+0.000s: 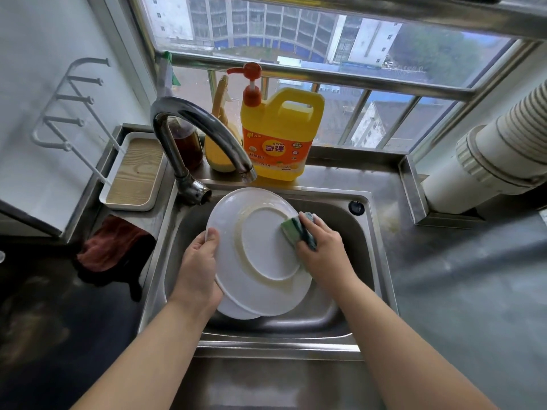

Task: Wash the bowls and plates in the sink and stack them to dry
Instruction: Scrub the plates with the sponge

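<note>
Your left hand [199,261] grips the left rim of the plate [257,255], thumb curled over the edge onto the upturned underside, fingers hidden behind it. You hold the plate tilted over the sink [359,250], its foot ring facing you, with a yellowish film smeared along that ring. A second plate [236,309] shows as a white crescent under the lower left edge of the first; whether your left hand holds both or the second rests in the sink cannot be told.

Your right hand [321,250] is curled round the sponge [299,230], pinching it between thumb and fingers and pressing its green face against the right side of the plate, on the foot ring. The sponge's darker scouring layer shows between your fingers.

Behind the sink, the faucet [201,125] arches from the left, its spout ending just above the plate's far rim; no water is visible. Just behind the sink's back edge stands the yellow detergent jug [279,137] with its red pump. Left of the jug is a yellow spray bottle [220,143], and left again, behind the faucet, a jar [185,140] of brown liquid. Left of the sink sits a white tray [133,170] with a wood-grain base, and nearer you a red cloth [111,247] is draped over the counter edge. Right of the sink, a white ribbed duct [491,149] runs along the wall.
</note>
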A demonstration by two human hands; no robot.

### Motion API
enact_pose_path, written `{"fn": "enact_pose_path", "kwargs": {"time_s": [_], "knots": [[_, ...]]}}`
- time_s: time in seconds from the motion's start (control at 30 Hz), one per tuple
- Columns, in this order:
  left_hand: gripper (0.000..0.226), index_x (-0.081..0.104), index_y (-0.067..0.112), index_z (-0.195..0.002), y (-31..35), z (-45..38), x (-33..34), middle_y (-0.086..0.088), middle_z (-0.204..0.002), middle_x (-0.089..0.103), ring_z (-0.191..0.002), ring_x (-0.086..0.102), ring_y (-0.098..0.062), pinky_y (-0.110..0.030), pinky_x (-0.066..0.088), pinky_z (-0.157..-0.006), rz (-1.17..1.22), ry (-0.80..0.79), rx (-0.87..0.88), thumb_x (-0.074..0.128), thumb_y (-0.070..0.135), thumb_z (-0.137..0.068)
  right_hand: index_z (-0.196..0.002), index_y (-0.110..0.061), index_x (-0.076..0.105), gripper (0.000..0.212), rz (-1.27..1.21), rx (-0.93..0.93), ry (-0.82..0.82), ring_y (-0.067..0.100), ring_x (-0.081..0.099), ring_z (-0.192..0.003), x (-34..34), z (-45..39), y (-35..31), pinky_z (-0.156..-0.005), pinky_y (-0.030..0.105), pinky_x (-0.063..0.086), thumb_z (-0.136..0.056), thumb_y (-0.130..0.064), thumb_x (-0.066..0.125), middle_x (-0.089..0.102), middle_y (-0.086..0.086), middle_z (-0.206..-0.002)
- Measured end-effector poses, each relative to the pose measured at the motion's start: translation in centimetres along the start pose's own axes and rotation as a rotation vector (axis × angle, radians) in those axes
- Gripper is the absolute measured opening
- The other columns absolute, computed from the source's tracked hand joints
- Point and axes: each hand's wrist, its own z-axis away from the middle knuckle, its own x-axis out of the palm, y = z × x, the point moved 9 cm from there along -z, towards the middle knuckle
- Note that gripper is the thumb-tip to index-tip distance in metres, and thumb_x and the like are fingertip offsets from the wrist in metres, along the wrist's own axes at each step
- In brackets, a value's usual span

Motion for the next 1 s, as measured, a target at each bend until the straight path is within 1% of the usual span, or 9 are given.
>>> {"fn": "enact_pose_path", "kwargs": {"time_s": [0.17, 0.27, 0.33, 0.4, 0.47, 0.63, 0.77, 0.87, 1.0], "knots": [[0.025, 0.062, 0.017, -0.095, -0.2, -0.1, 0.8, 0.001, -0.076, 0.072, -0.069, 0.068, -0.012, -0.027, 0.057, -0.057, -0.022, -0.055, 0.019, 0.040, 0.026, -0.102, -0.148, -0.034, 0.032, 0.056, -0.006, -0.008, -0.003, 0.026, 0.022, -0.140, 1.3, -0.9, -3.4, -0.115, 0.041, 0.025, -0.095, -0.027, 0.052, 0.023, 0.000, -0.158], [0.026, 0.062, 0.015, -0.096, -0.7, -0.4, 0.9, -0.001, -0.076, 0.073, -0.068, 0.069, -0.014, -0.028, 0.057, -0.056, -0.027, -0.061, 0.015, 0.039, 0.026, -0.102, -0.148, -0.034, 0.031, 0.058, -0.011, -0.087, -0.021, 0.025, 0.023, -0.137, 2.6, 0.0, -5.9, -0.114, 0.039, 0.021, -0.095, -0.026, 0.053, 0.023, 0.000, -0.157], [0.027, 0.062, 0.013, -0.096, -0.6, -0.8, 0.6, -0.004, -0.076, 0.073, -0.068, 0.070, -0.016, -0.028, 0.057, -0.056, 0.008, -0.052, 0.006, 0.038, 0.024, -0.103, -0.146, -0.035, 0.033, 0.060, 0.012, -0.190, -0.075, 0.022, 0.024, -0.135, 3.9, 1.3, -7.2, -0.114, 0.032, 0.018, -0.092, -0.024, 0.056, 0.025, -0.002, -0.156], [0.028, 0.061, 0.011, -0.094, -0.4, -1.3, 0.1, -0.006, -0.076, 0.073, -0.067, 0.070, -0.018, -0.031, 0.059, -0.058, 0.059, -0.030, 0.002, 0.037, 0.023, -0.103, -0.144, -0.037, 0.036, 0.061, 0.037, -0.278, -0.150, 0.017, 0.025, -0.133, 5.2, 3.2, -7.5, -0.109, 0.018, 0.013, -0.089, -0.021, 0.057, 0.026, -0.006, -0.155], [0.029, 0.060, 0.012, -0.089, -0.3, -1.6, -0.8, -0.004, -0.071, 0.072, -0.065, 0.069, -0.017, -0.031, 0.059, -0.060, 0.074, 0.014, -0.002, 0.038, 0.024, -0.103, -0.141, -0.039, 0.040, 0.062, 0.056, -0.302, -0.202, 0.013, 0.028, -0.127, 6.2, 4.8, -6.4, -0.105, 0.009, 0.011, -0.085, -0.021, 0.057, 0.028, -0.011, -0.153], [0.026, 0.060, 0.017, -0.088, 0.3, -2.3, -2.2, 0.002, -0.071, 0.069, -0.072, 0.063, -0.016, -0.034, 0.053, -0.072, 0.026, 0.059, 0.009, 0.040, 0.026, -0.102, -0.139, -0.038, 0.044, 0.062, 0.081, -0.133, -0.187, 0.017, 0.033, -0.126, 5.8, 5.7, -0.3, -0.105, 0.010, 0.016, -0.083, -0.019, 0.061, 0.027, -0.022, -0.145], [0.024, 0.062, 0.016, -0.092, 0.2, -2.5, -1.6, 0.002, -0.075, 0.071, -0.070, 0.066, -0.012, -0.026, 0.058, -0.063, -0.050, -0.015, 0.006, 0.042, 0.026, -0.102, -0.142, -0.036, 0.041, 0.061, 0.111, -0.007, -0.239, 0.020, 0.032, -0.132, 6.0, 4.5, 2.2, -0.110, 0.022, 0.023, -0.087, -0.021, 0.062, 0.030, -0.011, -0.153], [0.025, 0.061, 0.014, -0.085, 0.3, -2.5, -1.1, 0.004, -0.066, 0.069, -0.059, 0.064, -0.008, -0.021, 0.055, -0.054, -0.156, -0.064, 0.033, 0.044, 0.023, -0.100, -0.142, -0.033, 0.043, 0.057, 0.069, 0.160, -0.232, 0.023, 0.032, -0.138, 5.7, 3.3, 4.0, -0.115, 0.037, 0.029, -0.088, -0.026, 0.059, 0.034, -0.001, -0.153], [0.022, 0.068, 0.014, -0.082, 0.9, -3.0, -0.6, 0.001, -0.067, 0.069, -0.058, 0.062, -0.011, -0.022, 0.051, -0.054, -0.415, -0.176, 0.072, 0.053, 0.023, -0.096, -0.140, -0.029, 0.047, 0.054, -0.046, 0.267, -0.170, 0.017, 0.037, -0.136, 4.0, 3.4, 6.0, -0.114, 0.035, 0.032, -0.088, -0.022, 0.061, 0.042, 0.001, -0.148]]}}
